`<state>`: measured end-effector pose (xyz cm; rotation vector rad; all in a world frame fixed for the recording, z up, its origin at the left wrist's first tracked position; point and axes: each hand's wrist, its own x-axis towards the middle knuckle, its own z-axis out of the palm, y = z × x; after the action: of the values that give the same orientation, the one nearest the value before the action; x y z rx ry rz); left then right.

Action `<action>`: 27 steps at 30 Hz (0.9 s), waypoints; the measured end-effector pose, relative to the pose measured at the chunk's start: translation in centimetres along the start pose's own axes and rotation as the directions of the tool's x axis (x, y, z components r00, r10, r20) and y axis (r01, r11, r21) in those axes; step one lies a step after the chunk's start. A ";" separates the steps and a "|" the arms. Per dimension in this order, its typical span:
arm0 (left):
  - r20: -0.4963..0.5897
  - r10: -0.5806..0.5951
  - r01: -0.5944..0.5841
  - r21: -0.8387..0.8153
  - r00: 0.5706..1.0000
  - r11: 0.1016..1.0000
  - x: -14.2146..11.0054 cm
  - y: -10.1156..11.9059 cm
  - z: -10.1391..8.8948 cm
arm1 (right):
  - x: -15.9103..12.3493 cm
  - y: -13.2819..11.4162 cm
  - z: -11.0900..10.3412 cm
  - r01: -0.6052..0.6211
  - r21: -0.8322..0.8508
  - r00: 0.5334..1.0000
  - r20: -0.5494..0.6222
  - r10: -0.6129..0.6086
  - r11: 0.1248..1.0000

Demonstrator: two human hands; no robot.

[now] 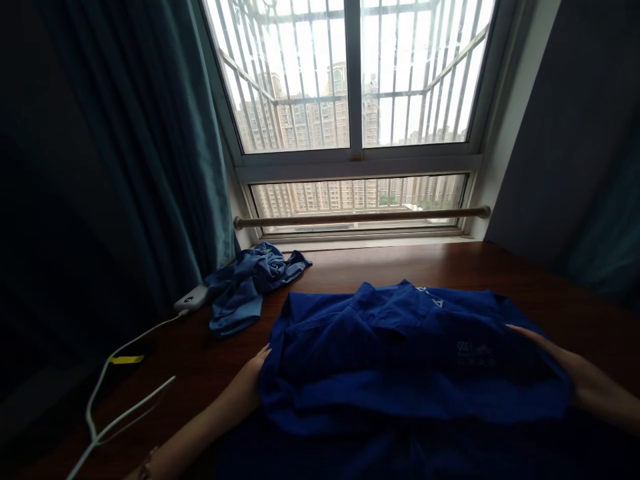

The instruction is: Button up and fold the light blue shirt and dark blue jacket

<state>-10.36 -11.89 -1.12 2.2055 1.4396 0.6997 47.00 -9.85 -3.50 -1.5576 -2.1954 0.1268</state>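
A dark blue shirt with a collar and small pale printing is spread across the wooden surface in front of me. Its near part is folded or bunched and drops toward the bottom of the view. At its left edge, my left hand is closed on the cloth, with the fingers partly hidden by it. My right hand holds the opposite edge, one finger lying over the top of the fabric and the rest tucked behind it.
A crumpled lighter blue garment lies at the back left, beside a white device with a white cable. A curtain hangs on the left. Behind the wooden top are a rail and a barred window.
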 end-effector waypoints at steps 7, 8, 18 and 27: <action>-0.038 0.111 -0.105 0.143 0.993 0.984 6.9 -6.0 1.0 | 7.3 2.8 1.8 -0.039 0.289 0.999 0.019 0.035 0.957; -0.056 0.111 -0.101 0.151 0.992 0.983 8.5 -6.9 1.0 | 9.1 3.3 2.0 -0.036 0.289 0.999 0.023 0.030 0.957; -0.076 -0.154 0.098 -0.489 0.985 0.867 15.9 -7.4 -0.6 | 19.5 6.8 2.5 -0.103 0.580 0.994 0.080 0.070 0.808; -0.335 -0.246 -0.089 -0.735 0.910 0.672 14.8 -7.6 -3.2 | 16.1 6.7 -3.4 -0.142 0.783 0.969 -0.017 0.248 0.606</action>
<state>-12.72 4.83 -0.35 1.3788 1.1017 1.4815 49.89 6.73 2.23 -1.2126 -1.4980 0.9060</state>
